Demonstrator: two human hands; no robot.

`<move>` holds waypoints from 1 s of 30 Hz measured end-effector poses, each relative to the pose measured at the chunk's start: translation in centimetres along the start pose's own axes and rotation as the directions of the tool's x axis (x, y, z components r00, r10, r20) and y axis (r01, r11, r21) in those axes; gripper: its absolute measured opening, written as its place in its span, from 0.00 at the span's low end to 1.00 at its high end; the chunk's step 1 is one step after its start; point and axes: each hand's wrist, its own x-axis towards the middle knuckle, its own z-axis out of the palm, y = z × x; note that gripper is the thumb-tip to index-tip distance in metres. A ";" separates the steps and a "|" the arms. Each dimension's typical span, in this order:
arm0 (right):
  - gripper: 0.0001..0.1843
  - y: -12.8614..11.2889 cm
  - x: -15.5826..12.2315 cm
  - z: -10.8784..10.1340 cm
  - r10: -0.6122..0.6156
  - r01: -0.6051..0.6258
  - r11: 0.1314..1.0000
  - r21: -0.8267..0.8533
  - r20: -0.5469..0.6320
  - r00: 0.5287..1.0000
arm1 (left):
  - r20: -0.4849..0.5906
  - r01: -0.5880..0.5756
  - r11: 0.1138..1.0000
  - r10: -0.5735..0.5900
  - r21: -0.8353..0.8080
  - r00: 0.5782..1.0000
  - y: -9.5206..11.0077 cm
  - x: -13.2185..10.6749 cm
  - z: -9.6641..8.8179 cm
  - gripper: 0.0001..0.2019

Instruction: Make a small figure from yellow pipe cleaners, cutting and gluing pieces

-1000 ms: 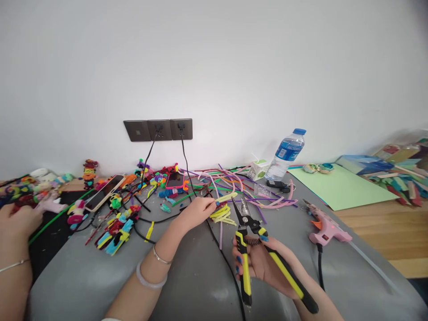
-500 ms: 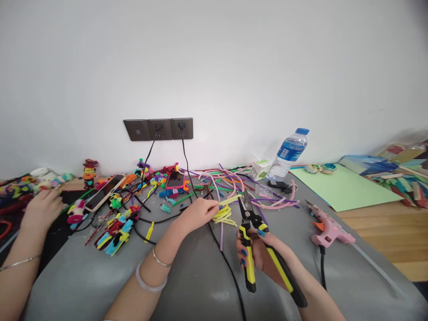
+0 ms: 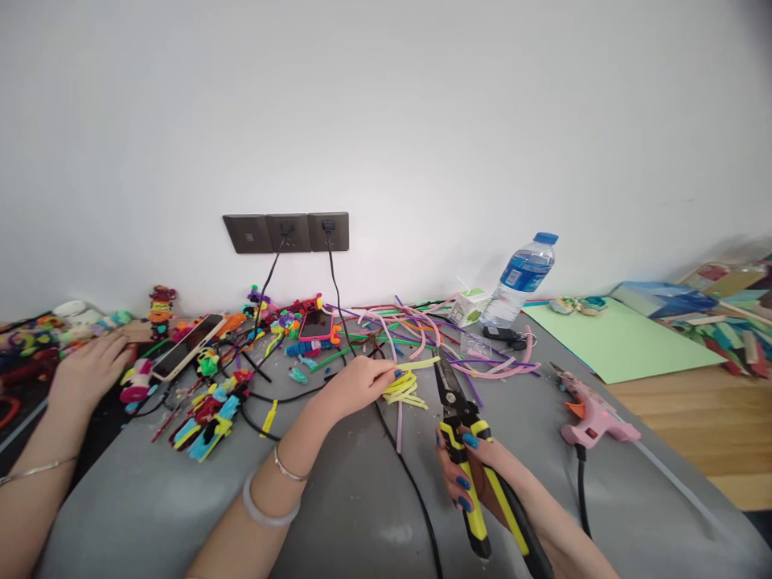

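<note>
Pliers (image 3: pixel 451 396) have their handles squeezed closer tgthr vs 1 sec ago. Rt hand (image 3: pixel 502 458) has its fingers wrapped round those handles. L hand (image 3: pixel 362 382) is pinching a yellow strip (image 3: pixel 420 364) by its left end, free end out past the fingers at the blades, can't tell if touching. Yellow pile (image 3: pixel 404 392) on counter (image 3: pixel 350 498) just below. Farther back: carton (image 3: pixel 469 308) w/ straw, contents hidden; capped bottle (image 3: pixel 523 273) next to it, fill lvl unclear.
</note>
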 end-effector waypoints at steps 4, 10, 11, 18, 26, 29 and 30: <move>0.20 0.1 -0.5 0.4 -0.003 0.003 1.000 0.007 -0.076 0.997 | -0.002 -0.002 1.000 0.002 0.003 1.000 -0.1 0.0 0.0 0.15; 0.22 -0.9 0.1 -0.8 -0.062 0.059 0.998 -0.027 -0.168 0.984 | -0.057 0.044 0.999 -0.044 0.001 0.997 -0.3 0.0 -0.4 0.16; 0.23 -1.1 0.2 -1.1 -0.075 0.064 0.996 -0.067 -0.185 0.980 | -0.068 0.056 0.998 -0.057 -0.009 0.996 -0.3 0.0 -0.4 0.16; 0.26 -3.1 -0.3 -1.6 -0.347 -0.169 0.690 -0.704 -0.527 0.776 | -0.086 0.155 0.986 -0.159 -0.056 0.983 0.0 -0.1 -0.3 0.11; 0.33 -2.2 3.1 -3.8 -0.680 -0.449 0.126 -0.885 -0.406 0.610 | -0.029 0.171 0.972 -0.178 -0.159 0.984 -0.4 0.0 -0.2 0.12; 0.25 -2.1 3.8 -3.5 -0.835 -0.315 0.044 -0.948 -0.208 0.509 | -0.001 0.150 0.968 -0.153 -0.199 0.988 -0.4 0.0 -0.2 0.13; 0.23 -2.4 3.8 -3.0 -0.862 -0.252 0.027 -0.967 -0.151 0.485 | 0.011 0.141 0.968 -0.142 -0.207 0.990 -0.4 0.0 -0.1 0.13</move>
